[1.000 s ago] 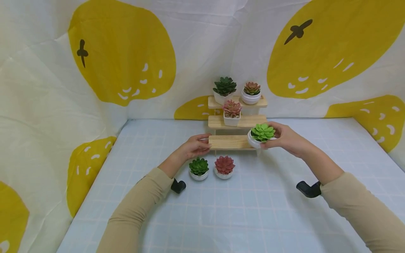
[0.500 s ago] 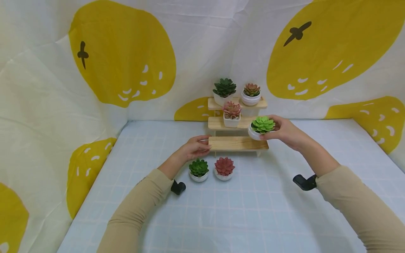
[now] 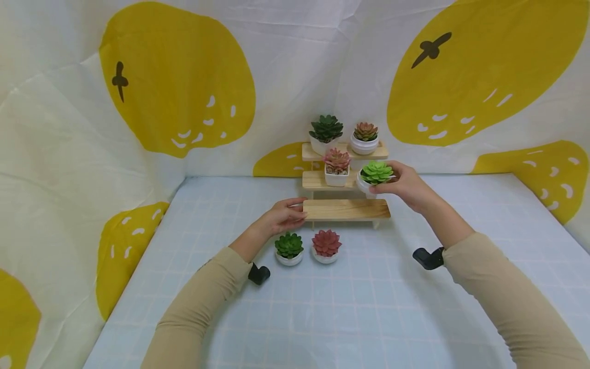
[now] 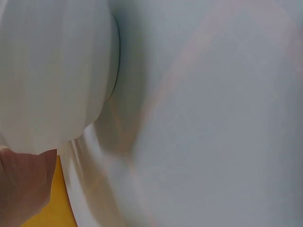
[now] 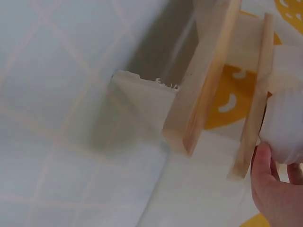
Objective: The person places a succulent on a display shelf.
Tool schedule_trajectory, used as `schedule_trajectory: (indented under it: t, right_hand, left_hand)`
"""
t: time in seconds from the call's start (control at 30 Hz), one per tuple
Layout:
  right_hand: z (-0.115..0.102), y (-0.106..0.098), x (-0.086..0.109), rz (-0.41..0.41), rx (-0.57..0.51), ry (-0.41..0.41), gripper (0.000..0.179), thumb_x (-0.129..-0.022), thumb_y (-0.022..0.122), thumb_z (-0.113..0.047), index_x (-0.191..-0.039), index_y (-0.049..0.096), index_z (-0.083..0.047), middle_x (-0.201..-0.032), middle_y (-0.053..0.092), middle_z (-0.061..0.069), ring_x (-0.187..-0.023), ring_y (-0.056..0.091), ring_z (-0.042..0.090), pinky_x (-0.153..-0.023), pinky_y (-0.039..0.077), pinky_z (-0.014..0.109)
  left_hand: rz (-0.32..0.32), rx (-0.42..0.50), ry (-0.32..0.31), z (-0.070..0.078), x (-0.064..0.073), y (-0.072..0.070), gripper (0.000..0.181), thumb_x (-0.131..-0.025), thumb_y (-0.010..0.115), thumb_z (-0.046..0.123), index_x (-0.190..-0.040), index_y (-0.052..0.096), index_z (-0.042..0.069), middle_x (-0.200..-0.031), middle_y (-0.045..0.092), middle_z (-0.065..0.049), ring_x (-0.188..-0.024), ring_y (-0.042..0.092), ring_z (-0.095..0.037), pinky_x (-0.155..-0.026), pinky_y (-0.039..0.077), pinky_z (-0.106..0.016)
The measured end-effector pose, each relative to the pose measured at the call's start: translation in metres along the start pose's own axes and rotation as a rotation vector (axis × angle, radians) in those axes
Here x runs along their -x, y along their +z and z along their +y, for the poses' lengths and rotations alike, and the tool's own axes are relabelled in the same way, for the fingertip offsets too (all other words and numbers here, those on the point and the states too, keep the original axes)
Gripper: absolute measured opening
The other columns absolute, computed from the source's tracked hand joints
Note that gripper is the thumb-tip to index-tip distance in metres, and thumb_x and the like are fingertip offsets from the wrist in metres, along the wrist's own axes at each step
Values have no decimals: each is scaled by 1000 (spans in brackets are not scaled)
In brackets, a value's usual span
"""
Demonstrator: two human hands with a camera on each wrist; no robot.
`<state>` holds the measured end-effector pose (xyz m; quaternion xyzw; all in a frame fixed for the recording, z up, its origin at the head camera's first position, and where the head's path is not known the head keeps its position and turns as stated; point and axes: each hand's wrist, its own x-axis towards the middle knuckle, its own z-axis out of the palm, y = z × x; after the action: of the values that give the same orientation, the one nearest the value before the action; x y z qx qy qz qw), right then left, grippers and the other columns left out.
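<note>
The right hand (image 3: 405,187) pinches the potted light-green succulent (image 3: 376,172) from the right, leaving its left side free toward the pink succulent (image 3: 337,160); the pot is at the right end of the middle tier (image 3: 314,180), though whether it bears on the wood cannot be told. The left hand (image 3: 283,216) grips the left end of the lowest tier (image 3: 346,209), apparently to steady the stand.

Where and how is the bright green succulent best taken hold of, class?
Probably by the sides of its round white pot, coming from the right, as the right hand does: the pink succulent stands close on its left, and the leaves spread across the top.
</note>
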<state>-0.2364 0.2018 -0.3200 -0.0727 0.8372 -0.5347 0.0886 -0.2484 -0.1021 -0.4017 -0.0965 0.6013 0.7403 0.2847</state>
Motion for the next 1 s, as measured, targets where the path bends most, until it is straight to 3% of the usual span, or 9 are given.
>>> schedule_trajectory:
  t: [0.2, 1.0]
  right_hand:
    - [-3, 4, -6, 21, 10, 16, 66, -83, 71, -15, -137, 36, -3, -128, 43, 14, -106, 41, 26, -94, 39, 41]
    - [-7, 7, -18, 58, -56, 48, 66, -85, 68, -14, -139, 32, -1, -129, 38, 15, -111, 37, 27, -100, 34, 44]
  left_hand:
    - [7, 10, -7, -1, 0, 0, 56, -88, 54, -11, -139, 45, 10, -135, 46, -14, -88, 55, -17, -65, 53, -22]
    - [8, -2, 5, 1, -1, 0, 56, -88, 54, -11, -140, 43, 9, -136, 45, -15, -89, 56, -17, -66, 53, -22]
